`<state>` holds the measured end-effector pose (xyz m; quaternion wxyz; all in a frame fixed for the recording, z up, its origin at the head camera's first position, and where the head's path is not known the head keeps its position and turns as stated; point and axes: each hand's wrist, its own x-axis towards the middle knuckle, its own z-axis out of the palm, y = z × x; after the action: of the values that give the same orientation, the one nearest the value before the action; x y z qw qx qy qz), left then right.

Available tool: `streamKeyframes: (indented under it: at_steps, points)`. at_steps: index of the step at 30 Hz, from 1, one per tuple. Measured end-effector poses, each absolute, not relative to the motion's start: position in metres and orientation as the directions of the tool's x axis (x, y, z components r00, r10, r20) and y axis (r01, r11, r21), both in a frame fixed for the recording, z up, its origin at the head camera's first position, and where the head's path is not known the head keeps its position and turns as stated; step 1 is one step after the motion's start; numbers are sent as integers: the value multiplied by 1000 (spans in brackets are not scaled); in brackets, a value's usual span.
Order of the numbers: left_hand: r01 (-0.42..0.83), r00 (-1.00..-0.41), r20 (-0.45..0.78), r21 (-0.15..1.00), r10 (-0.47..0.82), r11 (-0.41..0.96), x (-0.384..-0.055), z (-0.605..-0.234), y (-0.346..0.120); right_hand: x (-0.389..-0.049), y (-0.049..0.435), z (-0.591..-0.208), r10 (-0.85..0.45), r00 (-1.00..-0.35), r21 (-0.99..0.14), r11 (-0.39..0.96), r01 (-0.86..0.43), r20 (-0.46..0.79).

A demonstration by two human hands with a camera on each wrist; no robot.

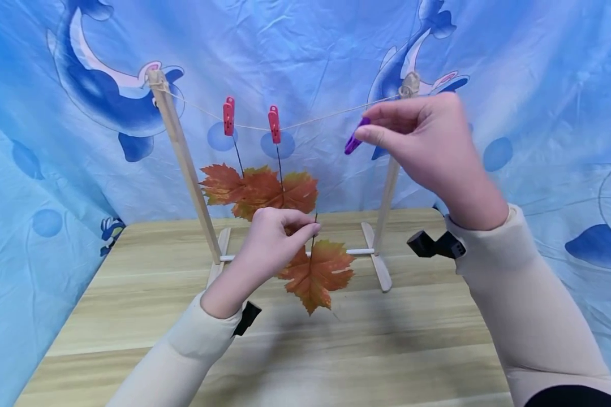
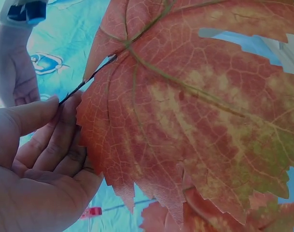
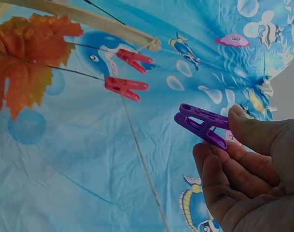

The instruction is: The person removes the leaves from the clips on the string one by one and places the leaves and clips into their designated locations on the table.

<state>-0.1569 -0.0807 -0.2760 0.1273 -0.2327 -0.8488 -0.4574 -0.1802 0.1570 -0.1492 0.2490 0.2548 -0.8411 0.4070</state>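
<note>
My left hand [image 1: 280, 234] pinches the dark stem of an orange maple leaf [image 1: 318, 271] between thumb and fingers; in the left wrist view the leaf [image 2: 185, 106] fills most of the picture. Raised at the right, my right hand [image 1: 417, 141] pinches a purple clothespin [image 1: 356, 137] by its handle end, and the right wrist view shows that clothespin [image 3: 202, 123] close up. A thin string [image 1: 326, 117] sags behind it. Two red clothespins [image 1: 228, 116] [image 1: 274, 124] sit on this string, each gripping the stem of an orange leaf [image 1: 221, 183] [image 1: 297, 191].
The string is tied between a left wooden post [image 1: 183, 161] and a right wooden post [image 1: 388, 186]. A white rod [image 1: 360, 251] joins their feet on the wooden table [image 1: 387, 350]. Behind hangs a blue curtain [image 1: 295, 51] printed with dolphins.
</note>
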Motion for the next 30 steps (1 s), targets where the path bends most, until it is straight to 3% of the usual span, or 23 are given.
streamKeyframes:
  at_steps: [13, 30]
  points:
    - [440, -897, 372, 713, 238, 545, -143, -289, -105, -166, 161, -182, -247, -856, -726, 453, -517, 455]
    - [393, -918, 343, 711, 200, 584, -136, -312, -141, -169, 168, -234, -258, -897, -777, 451, -440, 359]
